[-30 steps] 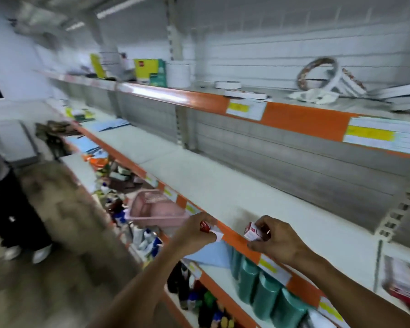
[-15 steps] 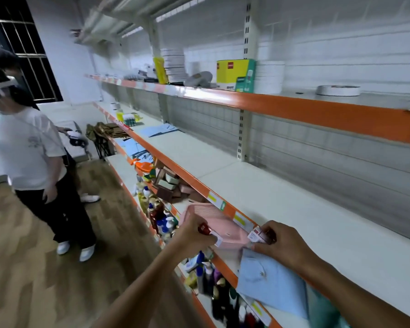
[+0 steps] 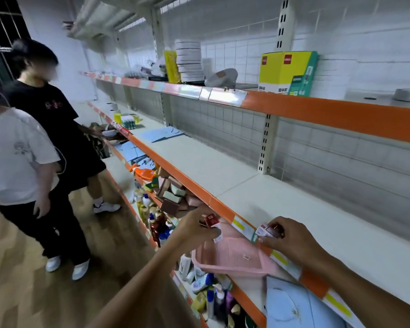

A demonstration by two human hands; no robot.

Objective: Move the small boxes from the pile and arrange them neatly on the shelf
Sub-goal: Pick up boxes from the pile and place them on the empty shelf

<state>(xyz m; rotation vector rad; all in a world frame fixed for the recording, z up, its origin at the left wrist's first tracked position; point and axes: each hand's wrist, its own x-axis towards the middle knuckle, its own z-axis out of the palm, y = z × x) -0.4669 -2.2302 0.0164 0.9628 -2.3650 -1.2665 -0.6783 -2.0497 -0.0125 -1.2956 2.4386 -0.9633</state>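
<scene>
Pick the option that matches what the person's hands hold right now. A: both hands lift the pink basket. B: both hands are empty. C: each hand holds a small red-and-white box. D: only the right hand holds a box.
C: the left hand pinches a small red-and-white box and the right hand pinches another small box, both above the pink basket, which neither hand grips.

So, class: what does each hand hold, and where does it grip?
Each holds a small red-and-white box. The left hand pinches its box at the near end; the right hand pinches the other box likewise.
</scene>
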